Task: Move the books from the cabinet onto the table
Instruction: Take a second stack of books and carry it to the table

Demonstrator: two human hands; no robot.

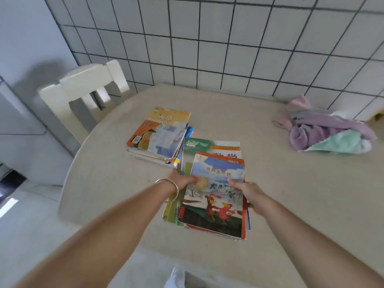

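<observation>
A stack of thin picture books (214,206) lies at the near middle of the beige table (291,204); its top cover shows red cartoon birds under a blue sky. My left hand (180,180), with a metal bangle at the wrist, grips the stack's left edge. My right hand (244,189) grips its right edge. A second pile of books (160,140) rests farther back and left, topped by an orange and pale blue cover. A green and white book (212,145) sticks out from under the held stack. The cabinet is out of view.
A crumpled purple, pink and mint cloth (330,132) lies at the table's back right. A cream chair (83,94) stands at the table's left rear. A tiled wall (228,42) runs behind the table. Pale floor is at the left.
</observation>
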